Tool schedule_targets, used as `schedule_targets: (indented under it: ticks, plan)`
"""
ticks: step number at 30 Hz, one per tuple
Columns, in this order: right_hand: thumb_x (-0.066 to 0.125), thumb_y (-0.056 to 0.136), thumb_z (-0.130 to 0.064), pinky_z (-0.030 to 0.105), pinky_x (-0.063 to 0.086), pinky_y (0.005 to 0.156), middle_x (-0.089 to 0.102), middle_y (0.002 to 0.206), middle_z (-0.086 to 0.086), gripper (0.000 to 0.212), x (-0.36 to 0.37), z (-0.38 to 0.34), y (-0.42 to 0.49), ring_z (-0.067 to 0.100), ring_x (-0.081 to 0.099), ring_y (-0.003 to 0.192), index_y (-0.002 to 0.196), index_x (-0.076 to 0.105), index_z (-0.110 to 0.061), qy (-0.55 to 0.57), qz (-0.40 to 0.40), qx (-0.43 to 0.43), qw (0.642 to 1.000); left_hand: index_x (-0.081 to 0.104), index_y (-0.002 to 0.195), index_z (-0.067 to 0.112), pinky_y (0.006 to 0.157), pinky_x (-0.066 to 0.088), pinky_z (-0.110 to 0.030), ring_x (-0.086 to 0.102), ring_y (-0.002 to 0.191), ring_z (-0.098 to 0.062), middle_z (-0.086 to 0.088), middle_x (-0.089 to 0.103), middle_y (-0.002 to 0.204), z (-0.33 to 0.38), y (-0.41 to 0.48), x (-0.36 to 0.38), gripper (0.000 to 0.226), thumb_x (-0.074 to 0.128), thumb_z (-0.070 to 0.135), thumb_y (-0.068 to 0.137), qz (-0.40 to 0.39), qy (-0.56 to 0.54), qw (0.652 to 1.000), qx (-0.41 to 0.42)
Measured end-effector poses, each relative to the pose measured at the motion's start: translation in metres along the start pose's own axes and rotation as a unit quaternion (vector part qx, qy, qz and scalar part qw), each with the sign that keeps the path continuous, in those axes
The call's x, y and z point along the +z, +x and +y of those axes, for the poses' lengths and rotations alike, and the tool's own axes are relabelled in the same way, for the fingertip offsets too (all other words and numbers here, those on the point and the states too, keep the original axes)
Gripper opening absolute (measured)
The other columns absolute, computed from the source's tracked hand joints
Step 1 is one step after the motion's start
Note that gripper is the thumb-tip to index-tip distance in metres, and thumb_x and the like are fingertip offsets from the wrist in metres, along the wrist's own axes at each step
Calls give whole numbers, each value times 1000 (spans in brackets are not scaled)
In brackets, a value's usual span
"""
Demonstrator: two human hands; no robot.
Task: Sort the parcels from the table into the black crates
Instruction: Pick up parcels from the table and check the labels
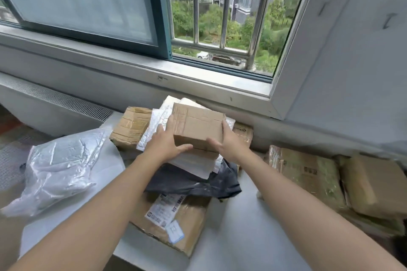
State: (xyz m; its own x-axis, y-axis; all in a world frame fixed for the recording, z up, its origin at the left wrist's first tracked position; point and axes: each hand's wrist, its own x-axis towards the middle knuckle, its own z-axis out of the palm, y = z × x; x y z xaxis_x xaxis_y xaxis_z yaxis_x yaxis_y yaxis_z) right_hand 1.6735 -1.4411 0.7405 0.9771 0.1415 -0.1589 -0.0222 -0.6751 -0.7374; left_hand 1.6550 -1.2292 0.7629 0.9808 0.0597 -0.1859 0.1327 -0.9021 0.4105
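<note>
A small brown cardboard box [197, 124] sits on top of a pile of parcels on the white table [237, 222]. My left hand [166, 143] grips its left side with the thumb across the front face. My right hand [228, 142] grips its right side, thumb also on the front. Under the box lie white padded mailers [154, 125], a flat white parcel [193, 164], a dark grey poly bag [198, 182] and a larger labelled carton [176, 215]. No black crate is in view.
A taped brown box [131, 125] stands left of the pile. A shiny plastic bag [59, 171] lies at the table's left edge. More brown cartons [308, 174] are stacked at the right. The window sill [198, 77] and wall run close behind.
</note>
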Motion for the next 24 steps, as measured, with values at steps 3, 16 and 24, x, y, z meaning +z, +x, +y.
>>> schedule_targets:
  ticks: [3, 16, 24]
  plan:
    - [66, 89, -51, 25, 36, 87, 56, 136, -3, 78, 6, -8, 5, 13, 51, 105, 149, 24, -23, 70, 54, 50, 995, -4, 158, 23, 113, 36, -46, 35, 142, -28, -8, 28, 158, 0, 5, 3, 118, 79, 50, 78, 2, -98, 992, 76]
    - [54, 91, -58, 34, 38, 86, 35, 145, 11, 77, -75, 59, -64, 33, 50, 124, 153, 28, -21, -91, 243, 176, 950, 39, 142, 18, 102, 47, -44, 51, 120, -26, -11, 48, 128, 113, 2, 69, 87, 87, 24, 70, -96, -245, 948, 179]
    - [47, 89, -70, 42, 31, 112, 2, 165, 9, 86, -108, 120, -105, 33, 23, 147, 157, 20, -24, -176, 163, 262, 935, 4, 158, 13, 115, 32, -33, 34, 141, -21, -8, 29, 156, 173, -14, 133, 121, 87, 29, 72, -215, -200, 932, 210]
